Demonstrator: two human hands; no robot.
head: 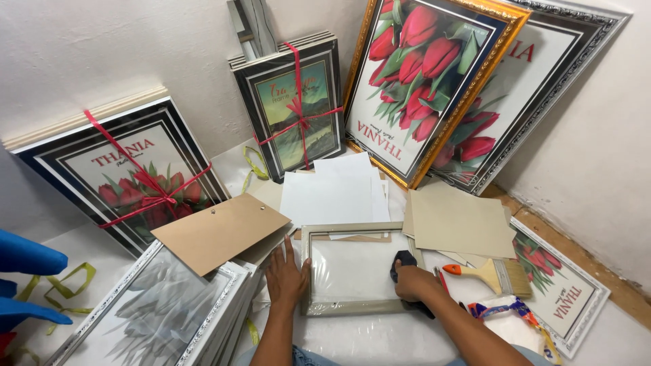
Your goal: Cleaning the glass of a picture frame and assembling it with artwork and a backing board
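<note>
At centre we see a small beige picture frame lying flat on the white surface. Our left hand, at the frame's 9 o'clock edge, rests open and flat, grip wide, holding nothing. Our right hand, at 3 o'clock, keeps its grip closed on a black tool. A paintbrush lies just beyond, and a gold-framed tulip print leans at 12 o'clock.
</note>
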